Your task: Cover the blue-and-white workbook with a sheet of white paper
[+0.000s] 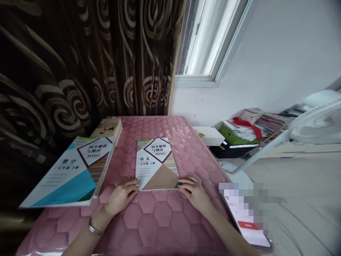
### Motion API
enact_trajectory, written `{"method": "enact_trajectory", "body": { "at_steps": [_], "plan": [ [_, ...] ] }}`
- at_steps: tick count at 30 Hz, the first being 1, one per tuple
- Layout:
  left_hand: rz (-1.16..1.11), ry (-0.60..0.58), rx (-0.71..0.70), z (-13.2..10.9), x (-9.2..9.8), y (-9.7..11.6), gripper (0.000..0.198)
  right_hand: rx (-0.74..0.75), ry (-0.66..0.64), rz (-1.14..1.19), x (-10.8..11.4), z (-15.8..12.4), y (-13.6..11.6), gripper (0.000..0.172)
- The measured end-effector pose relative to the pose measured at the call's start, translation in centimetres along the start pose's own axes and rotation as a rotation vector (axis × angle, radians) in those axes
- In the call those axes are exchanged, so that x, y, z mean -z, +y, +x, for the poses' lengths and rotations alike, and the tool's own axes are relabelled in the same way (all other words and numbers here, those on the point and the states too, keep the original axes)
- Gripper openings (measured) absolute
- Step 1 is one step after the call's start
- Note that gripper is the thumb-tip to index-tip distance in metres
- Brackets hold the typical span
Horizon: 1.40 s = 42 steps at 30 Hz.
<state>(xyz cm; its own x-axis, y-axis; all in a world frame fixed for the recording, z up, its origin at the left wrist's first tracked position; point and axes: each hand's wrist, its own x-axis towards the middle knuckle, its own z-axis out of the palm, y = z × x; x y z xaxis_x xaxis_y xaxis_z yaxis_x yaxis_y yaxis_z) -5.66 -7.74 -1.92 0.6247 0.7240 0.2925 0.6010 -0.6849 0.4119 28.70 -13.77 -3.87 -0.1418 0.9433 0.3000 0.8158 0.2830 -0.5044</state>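
Note:
A workbook [153,177] with a white, brown and striped cover lies flat on the pink table cover, its Chinese title facing me. At its lower left corner, the bent fingers of my left hand [124,193] grip the edge; a silver bracelet circles that wrist. My right hand [194,192] has its fingers closed on the lower right corner. The undersides of both corners are hidden. To the left, a similar workbook with a blue and white cover [69,174] tops a stack of books.
Behind that stack lies a brown-covered book [108,127]. The pink padded cover [160,220] spans the table. A phone [247,220], partly pixelated, lies at the right edge. Beyond are a white fan [314,121], a white box [210,135] and a green and black bin [231,140]. A dark curtain hangs left.

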Motion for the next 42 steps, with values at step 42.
{"method": "enact_trajectory", "body": {
  "at_steps": [42],
  "plan": [
    [0.128,0.118,0.432,2.0,-1.2,3.1,0.015,-0.003,0.060,-0.167,0.6,1.1,-0.7,0.027]
  ]
}}
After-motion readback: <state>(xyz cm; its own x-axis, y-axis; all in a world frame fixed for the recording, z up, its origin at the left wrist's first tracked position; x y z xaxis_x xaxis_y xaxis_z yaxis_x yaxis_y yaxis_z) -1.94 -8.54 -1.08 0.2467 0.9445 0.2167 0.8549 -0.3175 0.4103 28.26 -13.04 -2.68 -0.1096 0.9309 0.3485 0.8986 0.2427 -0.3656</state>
